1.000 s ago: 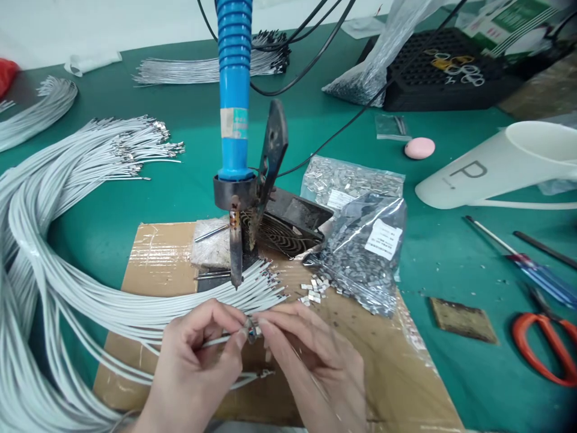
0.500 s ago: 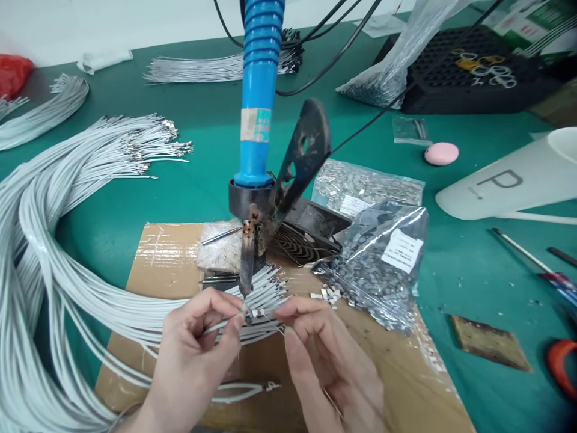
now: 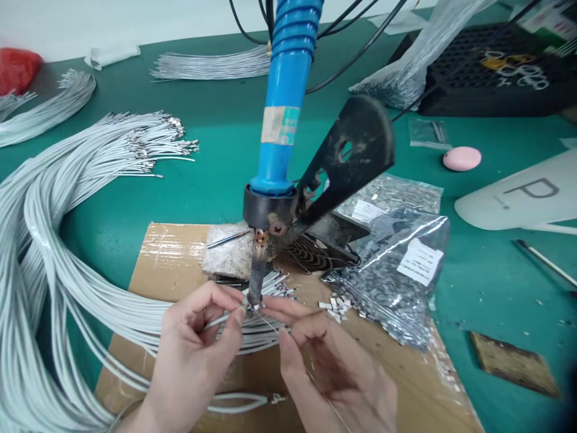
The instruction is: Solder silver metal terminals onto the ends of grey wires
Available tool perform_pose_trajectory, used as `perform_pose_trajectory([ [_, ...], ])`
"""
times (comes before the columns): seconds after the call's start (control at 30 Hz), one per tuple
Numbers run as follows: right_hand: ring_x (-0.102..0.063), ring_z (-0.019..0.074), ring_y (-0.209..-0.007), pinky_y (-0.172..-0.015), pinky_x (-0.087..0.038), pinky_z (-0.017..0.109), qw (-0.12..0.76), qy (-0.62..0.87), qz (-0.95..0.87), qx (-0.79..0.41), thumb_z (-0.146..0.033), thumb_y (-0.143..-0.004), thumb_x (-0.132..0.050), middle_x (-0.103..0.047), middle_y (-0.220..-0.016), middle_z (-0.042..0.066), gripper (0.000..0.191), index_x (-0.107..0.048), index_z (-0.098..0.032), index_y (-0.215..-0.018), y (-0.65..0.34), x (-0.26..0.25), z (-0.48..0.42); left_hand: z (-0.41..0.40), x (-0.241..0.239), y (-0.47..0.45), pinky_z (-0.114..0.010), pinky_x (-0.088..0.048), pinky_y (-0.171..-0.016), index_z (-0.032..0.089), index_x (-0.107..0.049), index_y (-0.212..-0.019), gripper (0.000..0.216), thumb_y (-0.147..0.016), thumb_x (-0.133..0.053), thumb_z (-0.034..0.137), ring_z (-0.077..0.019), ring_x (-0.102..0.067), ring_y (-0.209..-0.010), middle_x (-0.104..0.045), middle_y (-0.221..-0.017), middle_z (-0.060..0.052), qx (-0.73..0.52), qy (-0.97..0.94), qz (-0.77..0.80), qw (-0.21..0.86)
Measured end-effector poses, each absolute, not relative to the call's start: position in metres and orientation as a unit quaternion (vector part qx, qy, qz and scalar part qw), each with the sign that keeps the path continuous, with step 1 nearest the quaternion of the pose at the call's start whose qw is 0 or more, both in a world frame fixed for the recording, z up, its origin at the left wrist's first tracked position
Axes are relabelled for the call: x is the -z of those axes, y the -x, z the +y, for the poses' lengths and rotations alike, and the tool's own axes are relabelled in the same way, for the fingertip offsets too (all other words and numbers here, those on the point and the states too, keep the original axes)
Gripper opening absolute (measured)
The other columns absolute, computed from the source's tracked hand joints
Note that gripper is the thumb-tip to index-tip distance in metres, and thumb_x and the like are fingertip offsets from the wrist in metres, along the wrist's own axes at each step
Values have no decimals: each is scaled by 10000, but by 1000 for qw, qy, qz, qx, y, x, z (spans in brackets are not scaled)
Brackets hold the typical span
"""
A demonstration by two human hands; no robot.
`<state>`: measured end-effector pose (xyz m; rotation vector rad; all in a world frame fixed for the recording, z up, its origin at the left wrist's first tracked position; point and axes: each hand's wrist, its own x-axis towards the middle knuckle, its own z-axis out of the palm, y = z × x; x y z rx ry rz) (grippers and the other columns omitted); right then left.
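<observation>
A white cable (image 3: 217, 321) is pinched between the thumb and fingertips of my left hand (image 3: 196, 349). Its small metal end lies right at the tip of a blue-handled soldering iron (image 3: 282, 129), which hangs point down in a black holder. My right hand (image 3: 336, 355) is closed on thin solder wire (image 3: 331, 406), which runs from the thumb and fingers up to the iron tip. The right index fingertip sits close beside the metal end. Fingers partly hide the joint, and I cannot tell whether the solder touches it.
Cardboard (image 3: 166, 252) lies under the work, with a bundle of white cables (image 3: 90, 276) along the left. Right of the iron are a small fan (image 3: 315, 252), loose metal pieces (image 3: 334, 305) and a silvery bag of parts (image 3: 383, 276). A black arm (image 3: 349, 150) juts up beside the iron.
The metal cable end has come up to the iron tip, from just below it. My right fingers have moved left, closer to my left hand. The view has shifted slightly.
</observation>
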<state>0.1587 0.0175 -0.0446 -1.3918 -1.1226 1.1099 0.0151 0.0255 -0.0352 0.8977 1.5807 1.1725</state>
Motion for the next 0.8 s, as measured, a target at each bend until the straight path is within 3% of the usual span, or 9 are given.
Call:
perform_pose_trajectory([
  [0.3,-838,157,-934,-878,-628,194,508,572,-438,-472,-195,-936,-669,-850,-1092,19,241,-562,-259,-730,-157,49,20,33,26,-16,-95,-529,-613,182,-738,-692,131,-795,-787,117,-102,-721,-681,-790,-816,-14,-483,-358,638,481],
  [0.5,-821,160,-1027,-902,-615,186,499,571,-443,-479,-173,-942,-655,-844,-1101,19,237,-586,-258,-732,-158,45,20,33,26,-15,-84,-516,-603,187,-728,-698,157,-837,-769,125,-88,-708,-670,-788,-822,-2,-485,-350,633,492],
  [0.8,-825,126,-974,-893,-611,159,513,568,-437,-473,-198,-930,-666,-848,-1081,-32,230,-582,-270,-727,-155,46,21,31,26,-13,-102,-511,-615,182,-735,-718,154,-859,-762,129,-92,-696,-681,-779,-834,-9,-487,-355,626,495],
])
